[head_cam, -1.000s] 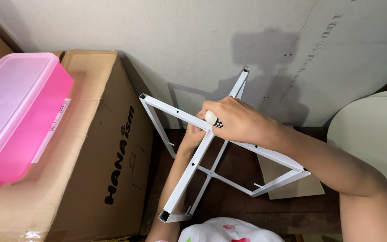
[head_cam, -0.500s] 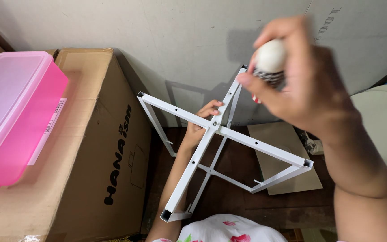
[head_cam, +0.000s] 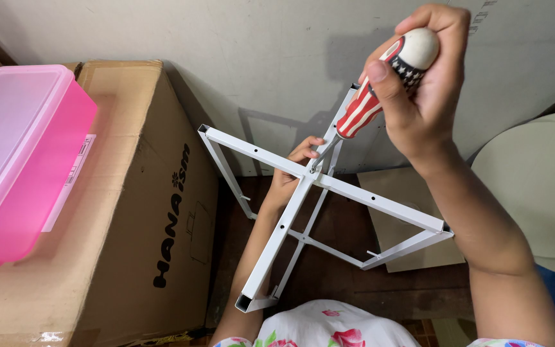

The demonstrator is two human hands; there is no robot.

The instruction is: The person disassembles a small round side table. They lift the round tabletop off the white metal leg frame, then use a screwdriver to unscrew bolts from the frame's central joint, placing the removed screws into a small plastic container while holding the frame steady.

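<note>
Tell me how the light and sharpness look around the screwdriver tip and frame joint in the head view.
Head view: even, soft light, no glare; screwdriver and white metal frame are sharp, the tip readable at the crossing; right hand casts a dark shadow on the wall; left hand sits partly hidden behind the frame.

The left hand [head_cam: 288, 177] sits behind the white frame [head_cam: 290, 212]; only its fingertips and part of its back show, so its grip cannot be judged. The screwdriver [head_cam: 370, 96] tip at the frame's crossing is too small to make out. The pink box [head_cam: 17, 154] is cut off by the left edge, and the round panel [head_cam: 537, 193] by the right edge.
</note>
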